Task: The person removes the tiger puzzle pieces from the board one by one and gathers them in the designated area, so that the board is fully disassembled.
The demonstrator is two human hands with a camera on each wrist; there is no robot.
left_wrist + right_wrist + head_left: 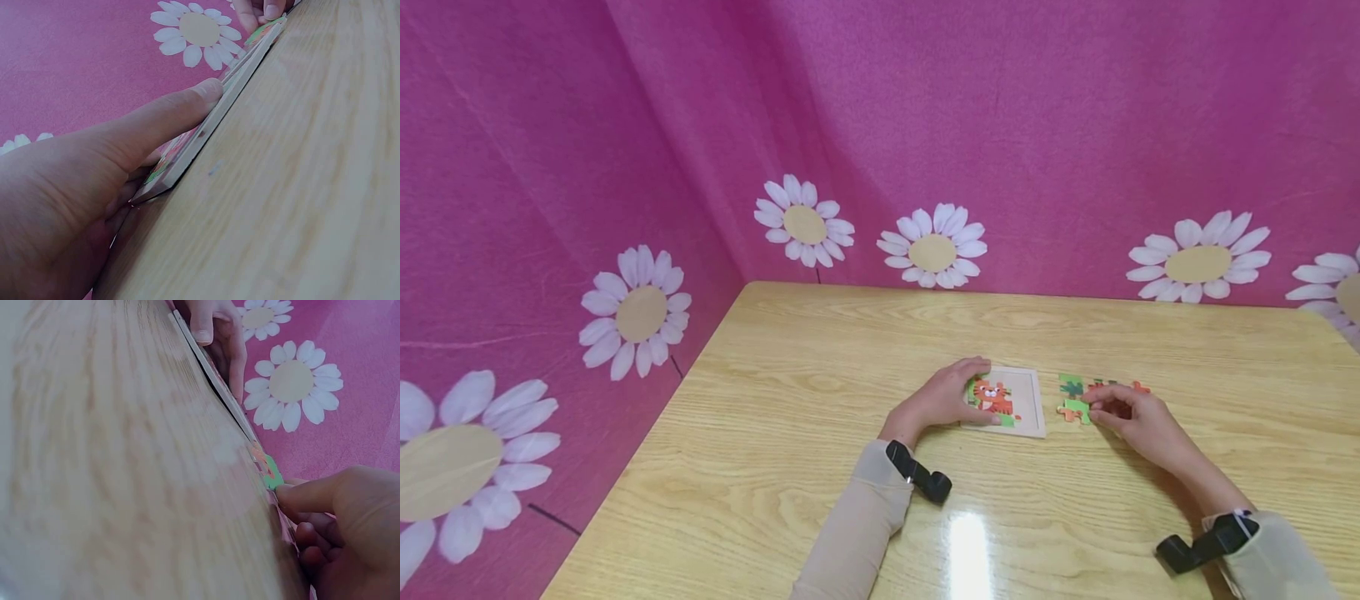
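Note:
A square wooden puzzle tray (1032,408) lies on the table, with joined pieces showing an orange tiger (994,397) in its left part. My left hand (942,397) grips the tray's left side, thumb (190,106) along the near edge and fingers at the far side. To the right of the tray, my right hand (1138,421) pinches a green and orange puzzle piece (1077,411) between thumb and forefinger. In the right wrist view, that piece (273,475) is tilted up at the fingertips. Its underside is hidden.
Other loose pieces lie behind the right hand: a green one (1071,384), an orange one (1141,387), and some partly covered by the fingers. The wooden table (760,400) meets a pink cloth (1000,125) with white flowers at its back and left edges.

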